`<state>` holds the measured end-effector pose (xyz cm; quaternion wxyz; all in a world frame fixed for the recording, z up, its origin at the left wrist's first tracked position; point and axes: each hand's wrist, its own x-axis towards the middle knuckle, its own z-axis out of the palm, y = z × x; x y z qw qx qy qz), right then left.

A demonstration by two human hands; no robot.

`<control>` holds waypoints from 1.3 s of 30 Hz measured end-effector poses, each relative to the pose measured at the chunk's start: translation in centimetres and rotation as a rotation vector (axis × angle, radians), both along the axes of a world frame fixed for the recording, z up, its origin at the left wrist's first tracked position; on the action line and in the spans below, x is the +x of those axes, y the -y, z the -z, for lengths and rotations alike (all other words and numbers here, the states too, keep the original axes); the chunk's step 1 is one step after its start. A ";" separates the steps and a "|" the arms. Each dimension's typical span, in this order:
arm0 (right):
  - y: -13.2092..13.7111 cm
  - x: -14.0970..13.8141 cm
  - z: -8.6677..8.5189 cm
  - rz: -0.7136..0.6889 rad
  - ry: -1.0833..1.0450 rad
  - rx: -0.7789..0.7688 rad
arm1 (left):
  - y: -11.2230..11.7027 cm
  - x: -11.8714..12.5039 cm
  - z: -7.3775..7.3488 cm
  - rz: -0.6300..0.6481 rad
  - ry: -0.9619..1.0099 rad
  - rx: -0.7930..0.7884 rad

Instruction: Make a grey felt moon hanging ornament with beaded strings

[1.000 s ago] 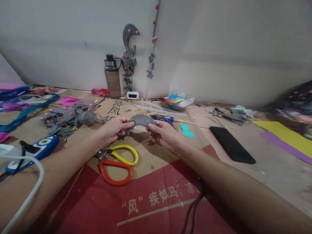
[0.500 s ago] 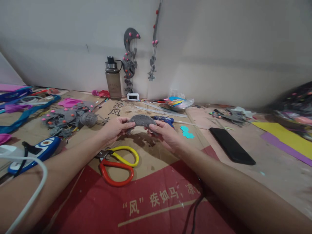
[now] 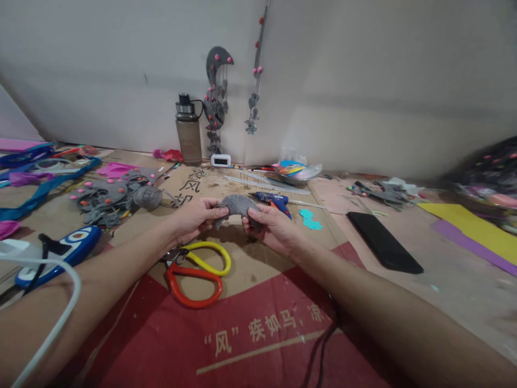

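Observation:
Both hands pinch a grey felt crescent (image 3: 238,206), held up above the cardboard with its curve at the top. My left hand (image 3: 196,218) grips its left tip between thumb and fingers. At the other tip, my right hand (image 3: 270,223) is closed in the same way. Scissors with one yellow and one red handle (image 3: 194,275) lie below my left hand. Behind my right hand is a blue and orange glue gun (image 3: 274,200), partly hidden. Turquoise cut-out shapes (image 3: 310,219) lie to its right.
A grey yarn ball (image 3: 148,198) sits beside a pile of grey felt pieces (image 3: 105,194) on the left. A bottle (image 3: 189,134) stands by the wall, near hanging felt strings (image 3: 215,102). A black phone (image 3: 383,242) and yellow sheet (image 3: 472,223) lie to the right.
The crescent has come slightly lower and tilted, so more of its flat face shows. My hands have shifted a little with it, uncovering more of the glue gun.

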<state>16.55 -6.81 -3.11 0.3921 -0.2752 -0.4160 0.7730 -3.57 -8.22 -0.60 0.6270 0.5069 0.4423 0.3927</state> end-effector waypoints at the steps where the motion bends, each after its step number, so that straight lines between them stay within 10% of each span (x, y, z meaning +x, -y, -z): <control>1: -0.1 0.0 0.1 0.032 0.021 0.017 | 0.0 0.1 0.0 -0.014 -0.015 0.010; 9: -0.4 -0.3 1.3 0.175 0.226 0.294 | 0.4 1.2 -0.3 -0.132 -0.098 0.051; 19: 0.5 -0.5 0.0 0.057 0.064 0.163 | 0.2 1.0 0.1 -0.085 0.107 -0.003; 27: 1.4 0.3 -1.5 0.711 0.894 1.122 | 0.2 1.6 0.3 -0.231 0.051 -0.027; 39: 1.7 0.8 -1.5 0.620 1.269 1.613 | 0.5 1.9 1.0 -0.154 -0.043 0.000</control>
